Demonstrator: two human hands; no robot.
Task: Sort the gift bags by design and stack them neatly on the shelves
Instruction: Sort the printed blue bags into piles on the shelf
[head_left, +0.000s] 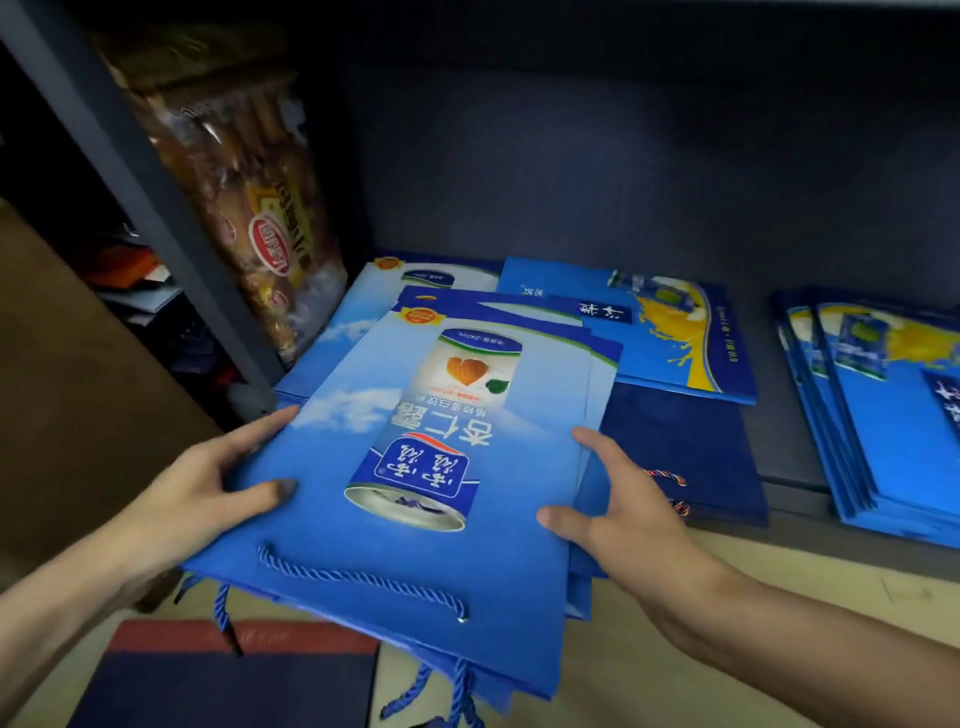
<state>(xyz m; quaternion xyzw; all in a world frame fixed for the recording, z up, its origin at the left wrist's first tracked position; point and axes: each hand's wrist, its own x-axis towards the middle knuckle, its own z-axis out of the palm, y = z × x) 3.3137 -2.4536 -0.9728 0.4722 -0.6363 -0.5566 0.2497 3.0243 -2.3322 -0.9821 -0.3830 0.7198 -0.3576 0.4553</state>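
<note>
Bags (415, 467) in a flat blue stack lay lengthwise into the shelf (795, 499), rope handles (358, 577) toward us. We gripped its sides, left hand (208, 483) and right hand (623, 509), fingers curled round the edges.

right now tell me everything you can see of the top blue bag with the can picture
The top gift bag is flat, glossy paper: sky blue with white clouds and a large printed drink can showing an almond and Chinese characters. A twisted blue rope handle lies across its near edge. It tops a loose stack of matching bags, partly on the shelf, its near end overhanging. The left hand and right hand grip its side edges, thumbs on top.
</note>
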